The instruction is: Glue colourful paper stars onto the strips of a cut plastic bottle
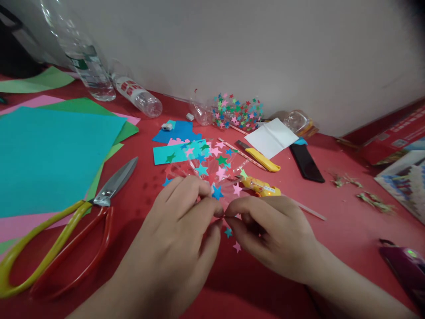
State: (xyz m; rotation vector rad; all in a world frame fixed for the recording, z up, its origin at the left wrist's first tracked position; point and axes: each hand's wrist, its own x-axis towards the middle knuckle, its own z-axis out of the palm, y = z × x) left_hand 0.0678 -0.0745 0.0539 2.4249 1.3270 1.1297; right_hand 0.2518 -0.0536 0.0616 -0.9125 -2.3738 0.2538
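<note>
My left hand (179,221) and my right hand (274,230) meet at their fingertips in the middle, both in a pinch. Around and behind the fingers spreads a piece of clear plastic cut into strips, dotted with colourful star stickers (217,192). My left fingers rest against this plastic and appear to grip it. What the right thumb and forefinger pinch is too small to make out. More stars (228,232) show below the fingertips. Just behind my right hand lies a yellow hot glue gun (262,187), partly hidden.
Large scissors (106,195) lie at left beside coloured paper sheets (59,155). Behind are plastic bottles (137,95), a star-covered clear bottle piece (237,110), a yellow utility knife (264,159), white paper (272,137) and a black object (307,163). A dark red device (403,266) sits right.
</note>
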